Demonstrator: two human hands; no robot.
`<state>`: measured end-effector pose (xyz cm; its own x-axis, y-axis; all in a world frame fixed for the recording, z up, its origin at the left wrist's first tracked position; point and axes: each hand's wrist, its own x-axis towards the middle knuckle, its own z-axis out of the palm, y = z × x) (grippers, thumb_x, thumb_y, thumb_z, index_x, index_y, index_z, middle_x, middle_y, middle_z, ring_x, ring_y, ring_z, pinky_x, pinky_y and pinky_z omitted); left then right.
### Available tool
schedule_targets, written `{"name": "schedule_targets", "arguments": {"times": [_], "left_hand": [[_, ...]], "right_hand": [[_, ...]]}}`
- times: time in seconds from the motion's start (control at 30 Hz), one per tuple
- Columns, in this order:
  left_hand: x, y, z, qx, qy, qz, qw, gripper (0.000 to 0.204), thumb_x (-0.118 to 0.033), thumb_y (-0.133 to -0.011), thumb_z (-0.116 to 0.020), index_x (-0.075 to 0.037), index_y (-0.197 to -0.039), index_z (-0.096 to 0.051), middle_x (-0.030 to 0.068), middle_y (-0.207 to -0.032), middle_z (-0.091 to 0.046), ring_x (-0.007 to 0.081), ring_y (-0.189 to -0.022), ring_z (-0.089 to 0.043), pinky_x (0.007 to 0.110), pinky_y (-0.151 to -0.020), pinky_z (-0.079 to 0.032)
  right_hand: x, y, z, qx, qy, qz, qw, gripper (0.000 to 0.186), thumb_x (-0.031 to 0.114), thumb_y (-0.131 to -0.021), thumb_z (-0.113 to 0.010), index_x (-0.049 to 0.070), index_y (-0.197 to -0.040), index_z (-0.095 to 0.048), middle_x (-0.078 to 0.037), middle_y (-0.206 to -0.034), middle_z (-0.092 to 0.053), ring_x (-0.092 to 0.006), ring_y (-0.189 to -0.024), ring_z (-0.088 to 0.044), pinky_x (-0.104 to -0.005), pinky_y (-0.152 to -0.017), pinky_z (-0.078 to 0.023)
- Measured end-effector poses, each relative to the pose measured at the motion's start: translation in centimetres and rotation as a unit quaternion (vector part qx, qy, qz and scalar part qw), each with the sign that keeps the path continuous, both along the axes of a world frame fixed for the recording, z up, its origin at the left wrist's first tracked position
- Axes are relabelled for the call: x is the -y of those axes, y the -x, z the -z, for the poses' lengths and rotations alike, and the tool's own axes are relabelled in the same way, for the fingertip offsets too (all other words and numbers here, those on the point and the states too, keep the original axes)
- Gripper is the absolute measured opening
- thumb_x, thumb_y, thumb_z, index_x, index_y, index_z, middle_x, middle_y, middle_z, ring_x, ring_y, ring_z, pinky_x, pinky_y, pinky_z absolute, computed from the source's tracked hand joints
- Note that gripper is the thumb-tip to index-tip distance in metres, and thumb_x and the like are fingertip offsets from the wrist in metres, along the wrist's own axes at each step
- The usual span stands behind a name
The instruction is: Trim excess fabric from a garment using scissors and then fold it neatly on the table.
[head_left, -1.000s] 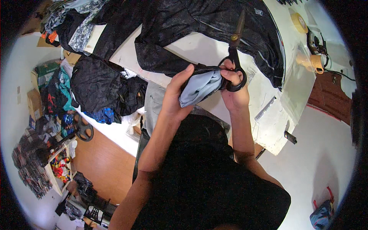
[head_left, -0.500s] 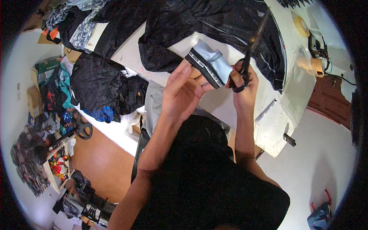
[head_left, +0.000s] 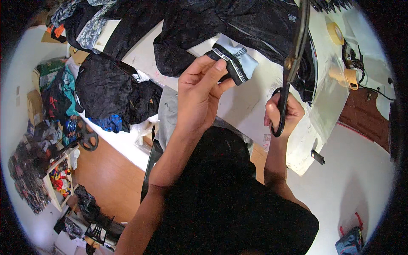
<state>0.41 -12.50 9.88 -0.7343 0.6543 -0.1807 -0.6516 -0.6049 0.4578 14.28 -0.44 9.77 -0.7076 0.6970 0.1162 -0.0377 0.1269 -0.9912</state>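
Observation:
Between the thumb and fingers of my left hand (head_left: 199, 91) is a small light-blue fabric piece (head_left: 248, 63) with a black band and a white lettered strip along its edge. It is held up over the white table (head_left: 244, 112). My right hand (head_left: 290, 114) grips the black handles of a pair of large scissors (head_left: 293, 63), apart from the fabric. The scissor blades point away from me, toward the top of the view. Beyond my hands a black garment (head_left: 187, 38) is spread over the table's far side.
Crumpled black clothing (head_left: 106, 91) lies to the left of the table. A tape roll (head_left: 335, 33) and an orange tape dispenser (head_left: 352, 78) are at the far right. A small black object (head_left: 317, 157) sits by the table's right edge. A backpack (head_left: 351, 242) rests on the floor.
My right hand has let go of the fabric and moved right and nearer with the scissors. My left hand has closed its fingers and thumb on the piece, which has turned and partly folded.

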Motion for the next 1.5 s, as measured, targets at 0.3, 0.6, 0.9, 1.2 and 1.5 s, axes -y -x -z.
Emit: {"name": "schedule_targets", "arguments": {"times": [0.3,0.6,0.9,1.2,1.5], "left_hand": [[-0.5,0.6,-1.5,0.028,-0.002,-0.044,0.999,0.014,-0.001,-0.087,-0.056,0.003,-0.101,-0.059,0.0105,-0.094,-0.064,0.0159,-0.086,-0.064,0.034,-0.081,-0.055],[-0.8,0.3,-2.2,0.024,0.010,-0.043,0.999,0.022,0.003,-0.084,-0.059,0.005,-0.105,-0.056,0.0110,-0.096,-0.064,0.0148,-0.088,-0.063,0.029,-0.080,-0.054],[-0.7,-0.9,-2.3,-0.041,0.048,-0.077,0.995,0.038,0.009,-0.081,-0.059,0.007,-0.119,-0.050,0.0138,-0.104,-0.063,0.0151,-0.091,-0.061,0.027,-0.081,-0.051],[-0.4,-1.6,-1.5,-0.112,0.088,-0.099,0.985,0.045,0.010,-0.081,-0.059,0.008,-0.124,-0.046,0.0153,-0.106,-0.062,0.0134,-0.094,-0.060,0.025,-0.084,-0.049],[-0.7,-1.8,-1.6,-0.084,0.075,-0.099,0.989,0.049,0.010,-0.080,-0.059,0.007,-0.126,-0.043,0.0162,-0.105,-0.062,0.0165,-0.092,-0.062,0.028,-0.079,-0.053]], "right_hand": [[-0.1,-1.3,0.3,0.042,-0.111,-0.013,0.993,0.030,0.014,-0.064,-0.082,0.003,-0.066,-0.054,0.000,-0.054,-0.052,-0.0030,-0.046,-0.041,-0.0179,-0.044,-0.030],[2.5,3.1,-3.2,-0.028,0.025,0.047,0.998,0.028,-0.005,-0.068,-0.075,0.002,-0.077,-0.049,-0.011,-0.076,-0.064,-0.0065,-0.050,-0.053,-0.0179,-0.046,-0.041],[3.1,6.7,-4.4,-0.105,0.012,0.038,0.994,0.030,-0.010,-0.069,-0.072,0.002,-0.080,-0.047,-0.022,-0.092,-0.066,-0.0086,-0.052,-0.058,-0.0182,-0.048,-0.047],[2.9,6.9,-3.5,-0.078,-0.046,0.055,0.994,0.025,-0.007,-0.075,-0.069,0.003,-0.082,-0.047,-0.020,-0.089,-0.067,-0.0057,-0.053,-0.055,-0.0167,-0.045,-0.044],[2.5,6.5,-3.9,-0.135,0.004,0.078,0.988,0.029,-0.005,-0.077,-0.069,0.006,-0.079,-0.042,-0.020,-0.084,-0.066,-0.0041,-0.045,-0.049,-0.0158,-0.038,-0.037]]}}
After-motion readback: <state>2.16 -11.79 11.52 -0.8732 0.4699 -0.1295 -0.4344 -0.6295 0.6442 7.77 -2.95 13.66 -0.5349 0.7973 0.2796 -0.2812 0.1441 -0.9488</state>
